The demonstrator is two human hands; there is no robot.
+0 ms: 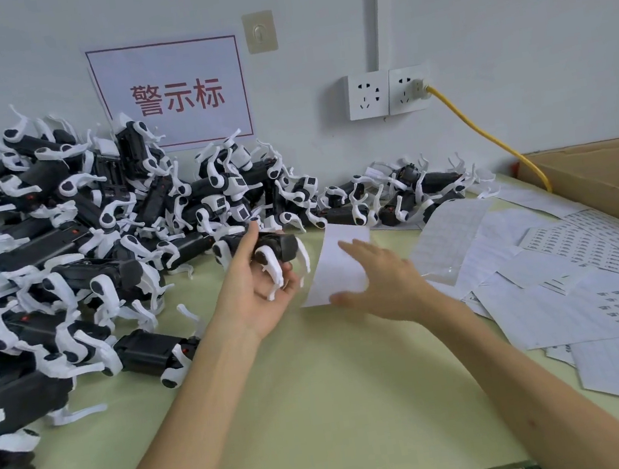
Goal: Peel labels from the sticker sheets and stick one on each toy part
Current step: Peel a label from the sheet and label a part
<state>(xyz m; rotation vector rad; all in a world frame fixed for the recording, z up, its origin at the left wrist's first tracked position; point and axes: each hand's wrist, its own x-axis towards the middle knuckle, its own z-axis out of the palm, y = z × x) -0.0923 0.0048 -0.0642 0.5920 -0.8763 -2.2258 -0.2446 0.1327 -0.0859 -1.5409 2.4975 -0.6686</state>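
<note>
Left hand (256, 292) holds a toy part (277, 252), fingers curled round it. Right hand (381, 284), blurred, fingers straight, lies over a sheet (330, 271) just beside. Advice: lift one label by its corner and keep the part steady. Pile (64, 235) lies left.

matt plastic toy part (277, 252), smooth paper sticker sheets (534, 279).

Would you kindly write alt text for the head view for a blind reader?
A person's left hand holds a black-and-white toy part above a green table, while the open right hand reaches over a white sheet. More toy parts lie piled at left.
</note>
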